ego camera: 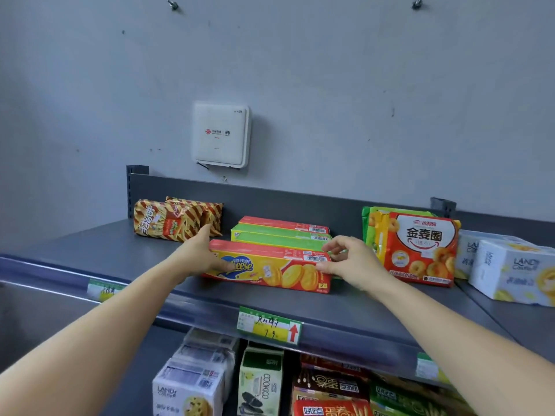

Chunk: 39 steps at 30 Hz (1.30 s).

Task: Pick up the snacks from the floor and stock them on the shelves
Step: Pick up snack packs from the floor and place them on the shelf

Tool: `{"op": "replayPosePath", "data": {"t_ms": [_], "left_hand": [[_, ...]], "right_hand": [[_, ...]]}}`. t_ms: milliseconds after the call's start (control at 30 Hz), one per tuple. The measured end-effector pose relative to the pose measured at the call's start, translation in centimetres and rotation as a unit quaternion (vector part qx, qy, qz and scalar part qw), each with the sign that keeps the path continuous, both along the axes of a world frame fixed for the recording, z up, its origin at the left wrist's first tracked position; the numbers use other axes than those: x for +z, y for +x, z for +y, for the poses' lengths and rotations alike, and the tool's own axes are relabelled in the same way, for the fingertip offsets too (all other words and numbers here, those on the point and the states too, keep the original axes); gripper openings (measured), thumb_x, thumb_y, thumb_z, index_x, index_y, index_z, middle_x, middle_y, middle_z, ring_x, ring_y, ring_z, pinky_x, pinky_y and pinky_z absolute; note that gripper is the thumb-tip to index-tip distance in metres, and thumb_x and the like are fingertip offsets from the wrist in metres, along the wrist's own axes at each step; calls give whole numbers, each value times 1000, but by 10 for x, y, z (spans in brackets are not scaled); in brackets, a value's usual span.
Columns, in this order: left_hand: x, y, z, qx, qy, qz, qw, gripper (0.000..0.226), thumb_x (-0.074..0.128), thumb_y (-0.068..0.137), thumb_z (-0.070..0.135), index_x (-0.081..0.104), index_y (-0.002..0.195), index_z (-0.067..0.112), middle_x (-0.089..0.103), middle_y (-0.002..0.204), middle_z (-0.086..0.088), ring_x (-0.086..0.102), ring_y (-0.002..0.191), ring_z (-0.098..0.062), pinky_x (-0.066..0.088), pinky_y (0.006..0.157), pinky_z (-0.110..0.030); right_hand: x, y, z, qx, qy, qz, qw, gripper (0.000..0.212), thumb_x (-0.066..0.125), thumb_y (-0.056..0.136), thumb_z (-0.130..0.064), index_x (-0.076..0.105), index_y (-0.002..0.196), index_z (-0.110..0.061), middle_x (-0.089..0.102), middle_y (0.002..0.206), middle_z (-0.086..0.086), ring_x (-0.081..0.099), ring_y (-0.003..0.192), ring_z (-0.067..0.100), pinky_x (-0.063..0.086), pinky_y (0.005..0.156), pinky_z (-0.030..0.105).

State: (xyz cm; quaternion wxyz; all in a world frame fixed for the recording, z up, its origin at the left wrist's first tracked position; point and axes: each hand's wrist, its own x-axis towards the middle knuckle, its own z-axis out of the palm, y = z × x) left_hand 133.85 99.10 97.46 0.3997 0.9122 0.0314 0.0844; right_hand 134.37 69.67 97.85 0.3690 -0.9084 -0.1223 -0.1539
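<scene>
left hand [200,256] grips cheese box [270,270] left end | right hand [350,262] pinches right end | shelf [345,304] front edge bare

The grey top shelf [345,298] carries a red cheese biscuit box [270,270] gripped at both ends. Just behind the grip stand green boxes [279,240] and another red box [283,224]. Striped snack bags [171,219] lie left of it, red-orange cookie packs [420,250] and white boxes [510,267] right.
</scene>
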Motion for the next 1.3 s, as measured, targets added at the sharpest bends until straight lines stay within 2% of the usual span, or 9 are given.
{"op": "replayPosePath", "data": {"t_ms": [167,267,333,433,600,767,1067,1200,1300], "left_hand": [[-3,10,3,1,15,8,1000,119,86,67,29,7,154,15,26,157,-11,31,140,-31,35,110,-43],[0,10,-5,30,98,-14,995,122,86,62,48,10,153,21,27,154,-14,27,140,-35,31,111,-52],[7,3,-20,59,169,-55,982,109,78,67,57,17,152,25,29,152,-12,24,140,-34,25,110,-54],[19,-4,-51,46,215,-134,966,87,69,75,61,32,146,29,34,149,-8,23,139,-31,22,109,-55],[29,-23,-131,-55,262,-192,944,62,64,82,54,47,136,30,46,141,-5,31,136,-28,27,107,-48],[23,-60,-237,-192,310,-219,905,51,62,85,49,54,130,28,55,130,-4,44,125,-27,38,101,-42],[2,-176,-433,-371,323,-264,830,46,58,89,47,55,130,26,59,128,-2,52,120,-25,44,94,-40],[-15,-246,-510,-442,317,-271,794,46,58,89,44,55,130,23,59,127,-4,53,118,-26,48,91,-38],[-32,-302,-563,-493,308,-283,763,42,58,89,40,58,126,22,58,121,-5,55,114,-27,50,88,-38]], "right_hand": [[-3,-5,9,-28,11,4,1000,33,79,78,-25,62,106,-19,63,110,0,61,101,17,57,85,40],[-3,-11,9,-30,10,3,999,38,79,79,-22,61,112,-18,63,111,-1,61,101,16,56,85,36],[-2,-17,4,-38,3,0,999,40,78,79,-23,61,114,-18,62,110,-2,60,101,15,54,86,35],[0,-27,-13,-56,-2,-9,998,34,79,78,-26,63,108,-21,63,107,-3,61,99,15,53,88,36],[0,-69,-68,-102,-46,-21,994,24,74,82,-30,62,102,-27,61,105,-7,61,96,14,50,85,30],[1,-139,-148,-184,-154,-5,971,30,67,87,-38,63,113,-24,62,108,-8,59,101,13,52,88,35],[-7,-317,-300,-335,-293,76,892,34,62,88,-41,61,117,-24,63,117,-2,58,109,20,49,83,33],[-20,-411,-353,-386,-312,144,856,37,61,89,-40,60,122,-23,62,119,0,57,111,23,47,77,32],[-36,-480,-390,-435,-309,175,827,36,62,88,-41,61,120,-24,62,120,2,57,112,25,50,85,35]]}}
